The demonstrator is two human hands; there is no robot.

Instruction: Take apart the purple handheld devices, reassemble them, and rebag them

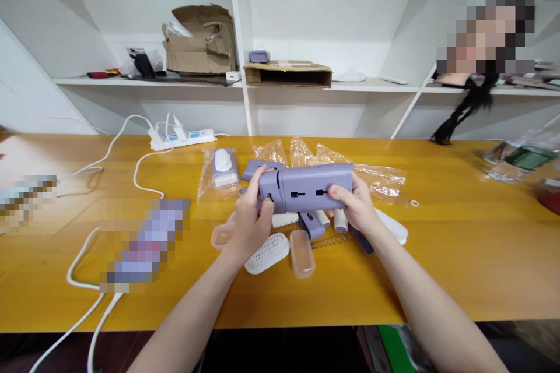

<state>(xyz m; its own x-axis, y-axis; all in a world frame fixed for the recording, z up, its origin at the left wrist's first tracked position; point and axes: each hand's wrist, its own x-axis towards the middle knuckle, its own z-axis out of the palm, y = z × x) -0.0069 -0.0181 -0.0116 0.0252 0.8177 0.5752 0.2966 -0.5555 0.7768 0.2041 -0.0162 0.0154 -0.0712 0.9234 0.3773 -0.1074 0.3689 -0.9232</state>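
Above the middle of the wooden table I hold a purple plastic housing [306,183] with two black slots on its side. My left hand [254,207] is closed around its left end piece, where a dark gap shows at the seam. Around the right end is my right hand [356,198], its thumb pressed by a slot. Below lie a white bristled brush head [268,253], a clear oval cup [302,253], a metal spring [330,240], a smaller purple part [311,225] and a white cylinder [340,220], all partly overlapped.
A bagged purple item with a white knob [224,166] lies behind on the left. Crumpled plastic bags [385,180] spread at the back. A power strip [184,139] trails white cables. A blurred-out device [149,245] lies left. Another person's head shows at upper right, near a bottle [520,160].
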